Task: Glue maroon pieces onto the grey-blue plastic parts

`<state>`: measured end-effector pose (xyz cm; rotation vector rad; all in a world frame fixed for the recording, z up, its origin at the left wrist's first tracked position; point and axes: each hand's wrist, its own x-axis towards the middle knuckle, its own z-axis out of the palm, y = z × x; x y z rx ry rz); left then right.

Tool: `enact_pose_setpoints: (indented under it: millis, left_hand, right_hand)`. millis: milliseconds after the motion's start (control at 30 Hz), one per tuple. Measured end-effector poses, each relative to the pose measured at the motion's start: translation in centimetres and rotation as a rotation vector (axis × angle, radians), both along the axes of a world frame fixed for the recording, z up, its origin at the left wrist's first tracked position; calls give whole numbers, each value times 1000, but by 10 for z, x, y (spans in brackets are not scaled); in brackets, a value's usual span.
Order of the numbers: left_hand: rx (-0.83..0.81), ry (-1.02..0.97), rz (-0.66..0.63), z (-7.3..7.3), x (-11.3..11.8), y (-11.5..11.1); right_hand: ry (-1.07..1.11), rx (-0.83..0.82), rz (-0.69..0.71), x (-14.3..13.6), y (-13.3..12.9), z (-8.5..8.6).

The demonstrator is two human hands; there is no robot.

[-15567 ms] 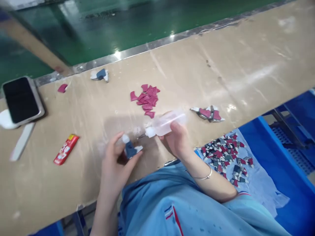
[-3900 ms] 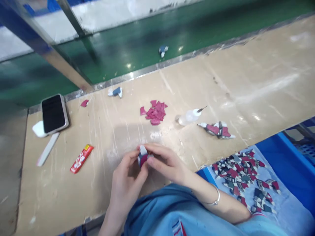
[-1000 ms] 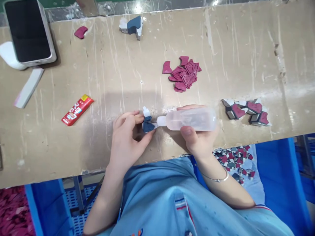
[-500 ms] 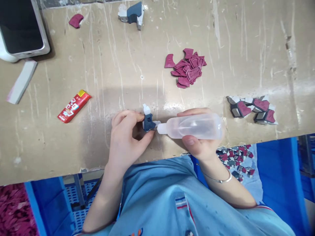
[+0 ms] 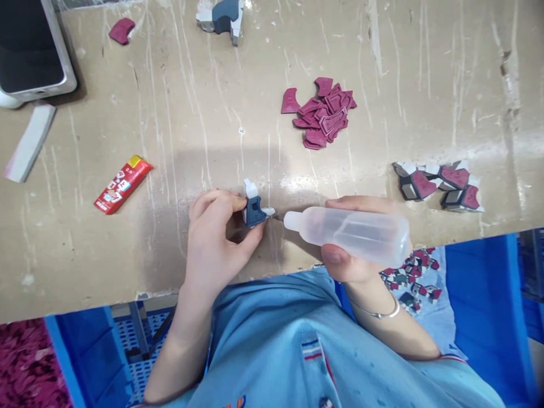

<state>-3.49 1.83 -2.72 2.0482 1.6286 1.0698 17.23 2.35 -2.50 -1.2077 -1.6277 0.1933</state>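
Observation:
Between thumb and index finger, my left hand [image 5: 221, 235] pinches a small dark blue and white plastic part [image 5: 254, 211] near the table's front edge. My right hand [image 5: 355, 258] is wrapped round a translucent squeeze bottle [image 5: 352, 229], which lies nearly level with its narrow tip pointing left. A small gap separates the tip from the white end of the part. Beyond the hands is a pile of maroon pieces [image 5: 334, 116]. To the right sit several assembled grey, white and maroon parts [image 5: 454, 178].
A red and yellow packet [image 5: 123, 184] lies left of my hands. Farther back are a device with a dark screen [image 5: 32, 48], a white strip [image 5: 30, 141], one maroon piece [image 5: 122, 31] and another blue-grey part [image 5: 225, 17]. Blue bins [image 5: 484, 306] holding pieces stand below the table edge.
My right hand has drawn the bottle back to the right, so its tip has moved away from the part. My left hand keeps its pinch on the part. The view has shifted slightly.

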Motion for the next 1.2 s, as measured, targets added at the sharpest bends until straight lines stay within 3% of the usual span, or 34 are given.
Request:
enact_pose_setpoints:
  millis: [267, 433, 700, 867, 1000, 1067, 1200]
  left_hand:
    - [-8, -3, 0, 0, 0, 0]
    - [-28, -6, 3, 2, 0, -1]
    - [-36, -7, -17, 2, -1, -1]
    - [-33, -15, -8, 2, -1, -1]
    - [-53, -9, -14, 4, 0, -1]
    - [-64, -24, -11, 6, 2, -2]
    - [-81, -216, 41, 5, 4, -6]
  right_hand:
    - [34, 14, 88, 2, 2, -3]
    - [55, -50, 34, 2, 8, -1]
    - [88, -86, 173, 4, 11, -1]
    - [97, -149, 141, 2, 9, 2]
    - [219, -121, 122, 3, 9, -6]
    - [376, -209, 184, 12, 15, -11]
    - [785, -612, 467, 55, 47, -19]
